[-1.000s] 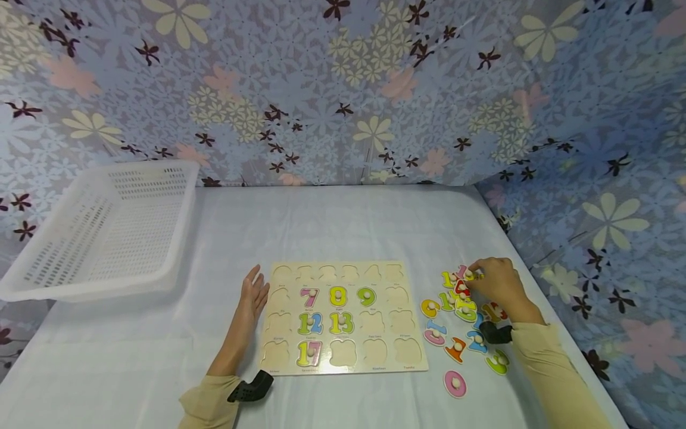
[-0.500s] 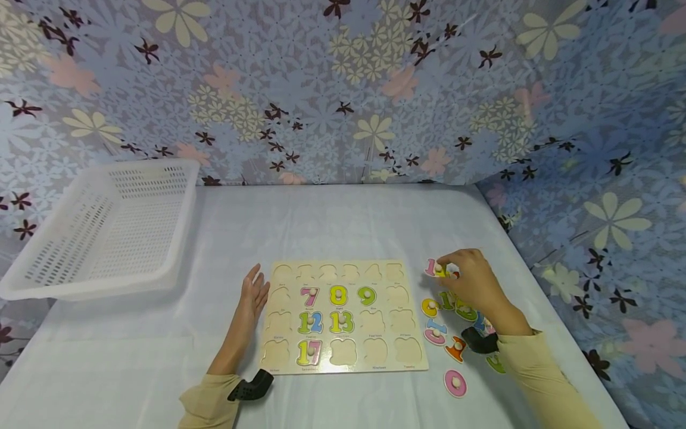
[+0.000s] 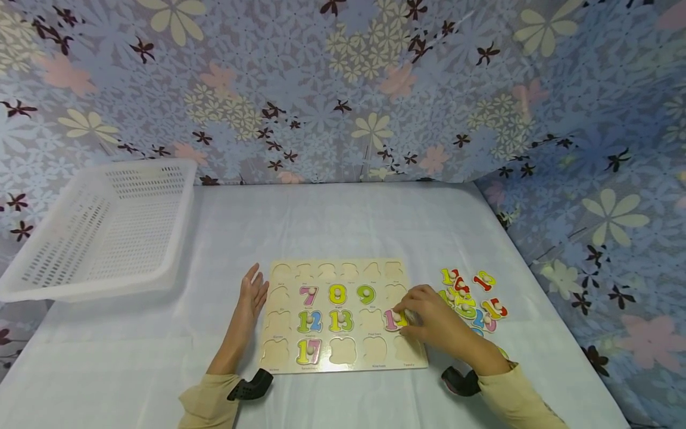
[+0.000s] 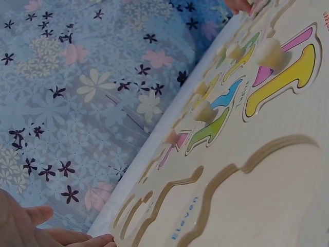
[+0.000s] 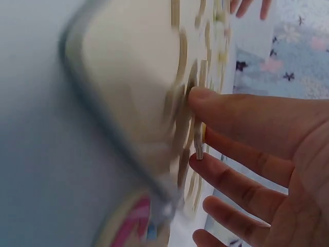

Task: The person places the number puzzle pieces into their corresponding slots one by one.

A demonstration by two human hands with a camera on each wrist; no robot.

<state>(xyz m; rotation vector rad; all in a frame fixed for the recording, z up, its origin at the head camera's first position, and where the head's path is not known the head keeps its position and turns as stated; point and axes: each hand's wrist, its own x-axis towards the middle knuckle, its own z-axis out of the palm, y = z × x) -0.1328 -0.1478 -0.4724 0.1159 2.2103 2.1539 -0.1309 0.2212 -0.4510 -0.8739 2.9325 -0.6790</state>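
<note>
My right hand (image 3: 436, 322) pinches a pink-and-yellow number piece (image 3: 392, 320) between thumb and fingers. That piece lies over the rightmost recess in the third row of a wooden number puzzle board (image 3: 359, 357). Its second digit is partly covered by the fingers. In the right wrist view, the thumb (image 5: 205, 98) and index finger close on a thin piece edge at the board. My left hand (image 3: 253, 298) lies relaxed along the board's left edge, fingers extended and holding nothing. Seated in the board are the 7, 8, 9, 12 (image 3: 310, 322), 13 (image 3: 341, 322) and 17 (image 3: 309, 351).
Loose number pieces (image 3: 465, 310) lie heaped right of the board, some hidden by my right forearm. A red-and-yellow piece (image 3: 485, 280) sits at the heap's far side. A white plastic basket (image 3: 177, 238) stands at the back left. Floral cloth (image 3: 343, 89) hangs behind the table.
My right hand has left the heap on the right, carrying the pink-and-yellow piece leftward onto the board. The left hand has stayed in place.
</note>
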